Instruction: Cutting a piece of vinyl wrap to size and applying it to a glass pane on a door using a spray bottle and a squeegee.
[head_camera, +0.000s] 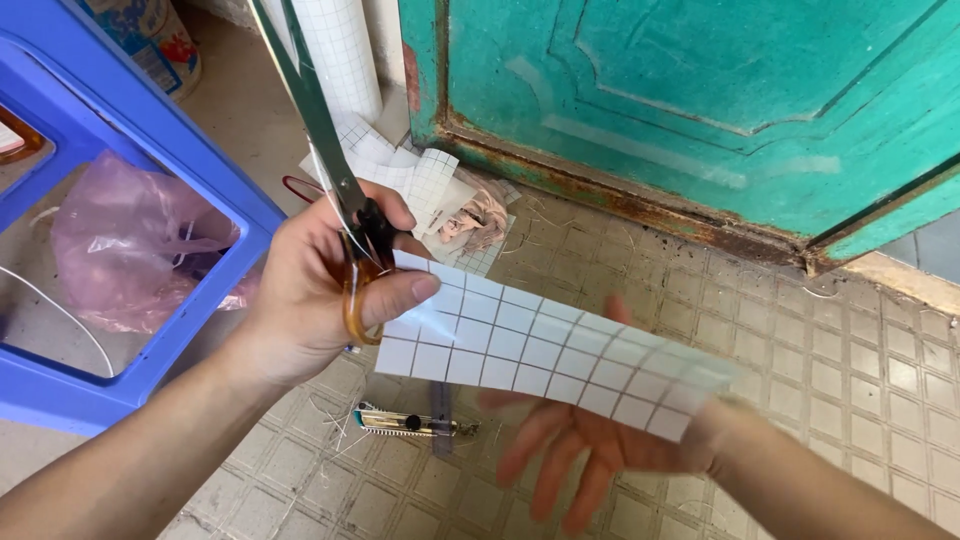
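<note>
Left hand (320, 290) up over the tiled floor (820, 370), fingers curled tight through the amber handles of a long pair of scissors (330, 150), blades pointing up and away toward the top edge of the view; the thumb presses down on the near corner of a gridded white sheet (530, 350), pinning it against the handle; the sheet runs out to the right, bowed and glossy, over the right hand (580, 450); that hand sits underneath it, palm up, fingers spread wide and blurred, and whether it touches the sheet I cannot tell. Down on the floor, below the sheet, a utility knife (410, 423) lies flat on the tiles; further back, close to the foot of the teal door (700, 90), a heap of gridded paper scraps (400, 170) with a roll of the same gridded material (345, 50) standing behind; on the left a blue plastic stool (100, 130), and seen through its frame a pink plastic bag (130, 240), crumpled.
</note>
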